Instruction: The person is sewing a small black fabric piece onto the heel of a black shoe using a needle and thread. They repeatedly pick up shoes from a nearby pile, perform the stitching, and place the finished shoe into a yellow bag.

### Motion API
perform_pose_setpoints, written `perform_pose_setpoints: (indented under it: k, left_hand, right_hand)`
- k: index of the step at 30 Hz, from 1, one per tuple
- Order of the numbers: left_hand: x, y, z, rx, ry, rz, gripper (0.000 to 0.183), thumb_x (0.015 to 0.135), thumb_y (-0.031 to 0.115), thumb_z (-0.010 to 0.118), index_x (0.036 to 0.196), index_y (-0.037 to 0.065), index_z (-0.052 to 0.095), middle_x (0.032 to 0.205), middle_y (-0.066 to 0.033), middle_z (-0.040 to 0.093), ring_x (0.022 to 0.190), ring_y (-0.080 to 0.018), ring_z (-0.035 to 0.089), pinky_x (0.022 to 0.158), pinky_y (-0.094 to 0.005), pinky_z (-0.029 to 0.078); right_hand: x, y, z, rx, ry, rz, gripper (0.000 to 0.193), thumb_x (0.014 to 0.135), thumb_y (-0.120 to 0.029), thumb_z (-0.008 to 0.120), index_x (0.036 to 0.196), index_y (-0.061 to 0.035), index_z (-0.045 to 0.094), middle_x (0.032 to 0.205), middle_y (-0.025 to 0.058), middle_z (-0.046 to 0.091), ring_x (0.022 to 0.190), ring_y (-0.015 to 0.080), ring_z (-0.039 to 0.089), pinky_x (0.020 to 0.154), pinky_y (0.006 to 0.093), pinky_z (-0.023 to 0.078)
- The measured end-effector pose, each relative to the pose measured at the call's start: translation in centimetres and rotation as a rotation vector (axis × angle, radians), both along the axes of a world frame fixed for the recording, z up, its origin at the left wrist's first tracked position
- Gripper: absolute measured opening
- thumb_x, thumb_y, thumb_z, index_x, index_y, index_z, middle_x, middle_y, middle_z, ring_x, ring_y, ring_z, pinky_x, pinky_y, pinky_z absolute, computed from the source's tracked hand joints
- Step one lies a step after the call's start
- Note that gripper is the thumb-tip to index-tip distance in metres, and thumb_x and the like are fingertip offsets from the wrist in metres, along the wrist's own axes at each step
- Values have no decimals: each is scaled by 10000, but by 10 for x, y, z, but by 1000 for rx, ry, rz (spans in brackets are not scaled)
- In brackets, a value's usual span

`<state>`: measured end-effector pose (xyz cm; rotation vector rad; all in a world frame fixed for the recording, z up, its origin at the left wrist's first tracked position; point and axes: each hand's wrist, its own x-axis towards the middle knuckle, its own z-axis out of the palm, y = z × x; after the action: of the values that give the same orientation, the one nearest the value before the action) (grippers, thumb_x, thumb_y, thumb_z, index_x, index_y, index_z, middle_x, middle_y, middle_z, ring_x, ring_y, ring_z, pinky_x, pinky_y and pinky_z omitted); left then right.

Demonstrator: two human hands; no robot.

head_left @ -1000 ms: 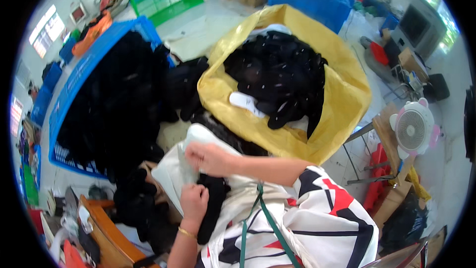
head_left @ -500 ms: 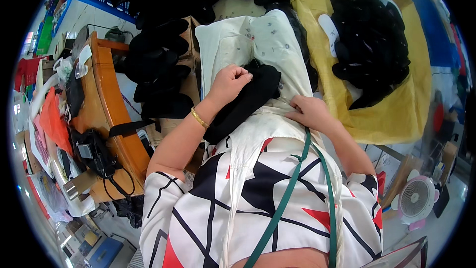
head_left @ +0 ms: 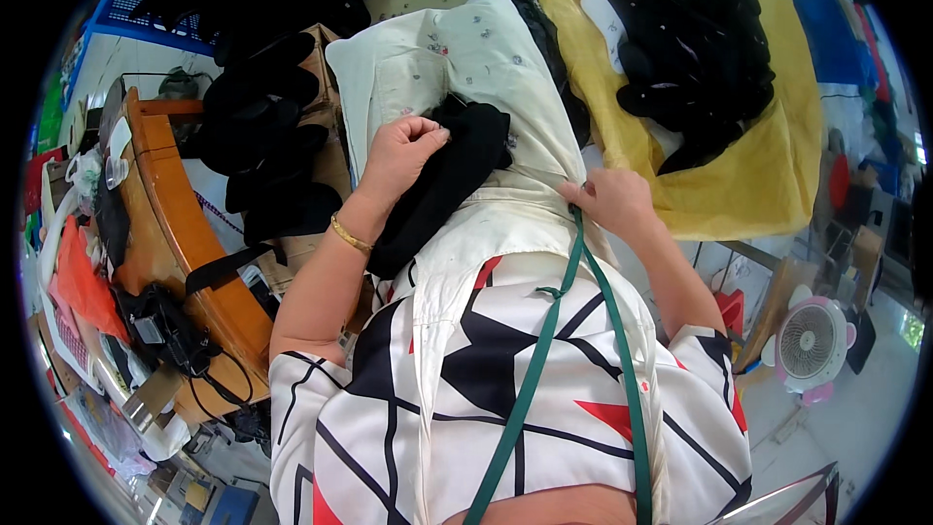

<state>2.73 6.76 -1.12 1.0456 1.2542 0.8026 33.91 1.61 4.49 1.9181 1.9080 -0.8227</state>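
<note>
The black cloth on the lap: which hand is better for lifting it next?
Probably the left hand: it's right at the black cloth, while the right hand is off to the side, by the green strap.

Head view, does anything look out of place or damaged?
One oddity: in the yellow sack, a white insole-shaped piece shows at the left edge of the black pile, where nearly everything else is dark. It may be lying lighter side up. The black cloth piece by the left hand shows no visible damage.
</note>
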Motion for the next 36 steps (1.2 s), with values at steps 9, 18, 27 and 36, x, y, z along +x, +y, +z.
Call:
perform_pose_setpoints:
  k: [9,18,27,36]
  left_hand:
    - [-2,2,-2,-76,-72,-9,123,913,92,698,947,-24,718,857,-16,691,777,-69,597,740,-218,486]
    - [1,2,12,-194,-142,32,115,895,117,726,919,5,718,824,-4,685,726,-59,577,680,-210,454]
    - [1,-1,16,-289,-218,101,121,887,171,751,934,67,711,799,43,664,671,-36,535,612,-194,399]
    - [2,-1,13,-281,-242,96,118,888,177,754,926,74,710,795,48,662,672,-30,531,611,-194,391]
  right_hand:
    - [57,-48,-3,-298,752,-708,244,895,-226,676,1011,-12,658,802,69,697,677,134,649,642,276,519]
    - [-6,17,21,-10,1126,-559,150,962,-118,604,1090,-39,600,769,9,625,589,45,525,551,205,447]
    - [-89,67,25,485,498,416,307,899,-393,661,881,-90,707,789,65,649,711,280,644,598,386,508]
    - [-101,71,16,488,327,561,341,920,-403,635,799,-85,663,758,69,618,718,282,658,586,400,509]
